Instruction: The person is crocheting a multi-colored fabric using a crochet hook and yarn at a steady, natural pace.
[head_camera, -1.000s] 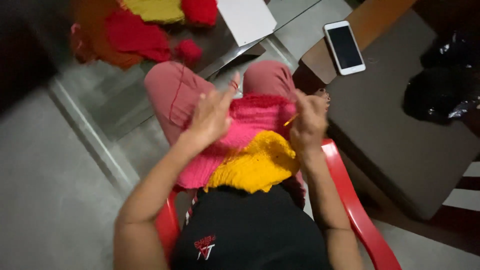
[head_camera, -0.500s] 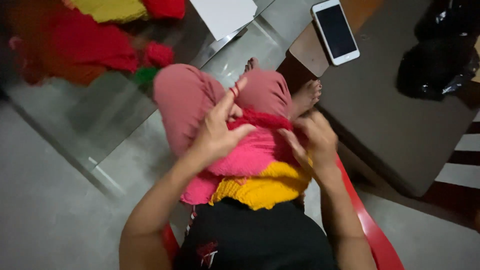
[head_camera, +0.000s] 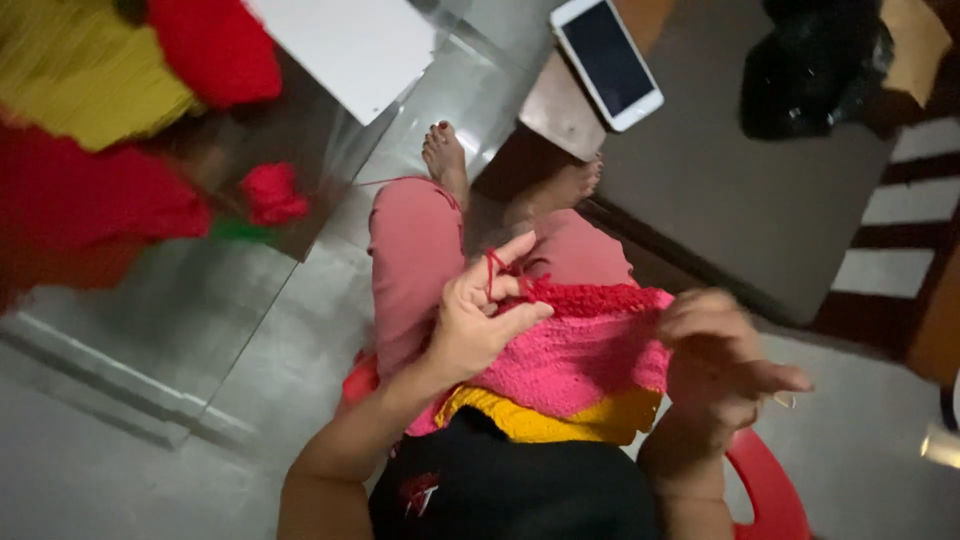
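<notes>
A crocheted piece (head_camera: 585, 355) with red, pink and yellow bands lies across my lap. My left hand (head_camera: 480, 320) pinches its red top edge, and a strand of red yarn (head_camera: 492, 265) loops over my index finger. My right hand (head_camera: 725, 365) is blurred at the piece's right edge; it grips a thin crochet hook whose tip (head_camera: 785, 400) pokes out past the fingers. The yarn strand runs off toward a small red yarn ball (head_camera: 272, 192) on the glass table.
A glass table (head_camera: 190, 300) to my left carries red and yellow knitted heaps (head_camera: 90, 150) and a white sheet (head_camera: 345, 45). A smartphone (head_camera: 606, 60) lies on a grey surface ahead, near a black bag (head_camera: 815, 65). I sit on a red plastic chair (head_camera: 770, 495).
My view has shifted, so the table and phone sit lower in frame. My right hand has pulled away to the right of the piece. My left hand still pinches the red edge.
</notes>
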